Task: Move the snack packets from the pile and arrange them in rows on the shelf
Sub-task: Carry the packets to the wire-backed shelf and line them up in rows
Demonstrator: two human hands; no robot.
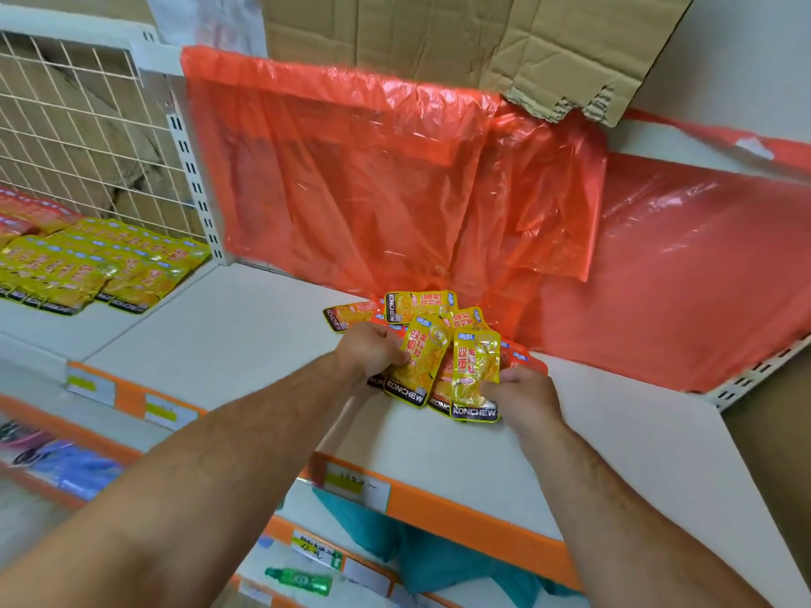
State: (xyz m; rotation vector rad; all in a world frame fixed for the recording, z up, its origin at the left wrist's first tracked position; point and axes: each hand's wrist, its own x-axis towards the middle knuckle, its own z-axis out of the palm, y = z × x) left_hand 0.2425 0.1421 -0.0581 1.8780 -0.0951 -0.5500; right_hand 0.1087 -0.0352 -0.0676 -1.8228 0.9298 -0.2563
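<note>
A pile of yellow snack packets [417, 307] lies on the white shelf [245, 326] against a red plastic sheet. My left hand [373, 351] grips a yellow packet [414, 366] at its left edge, with more packets bunched under it. My right hand [522, 394] pinches another yellow packet [476, 377] at its lower right corner. Both packets stand tilted up over the front of the pile. Orange packets lie partly hidden beneath them. Rows of yellow packets [92, 265] lie arranged on the shelf's far left section.
The red plastic sheet [395, 177] drapes over the shelf's back and right side, with torn cardboard [482, 41] above. A wire mesh panel [79, 125] backs the left section. Orange price rails [461, 502] edge the shelf; lower shelves hold a green bottle [300, 579] and teal cloth [439, 559].
</note>
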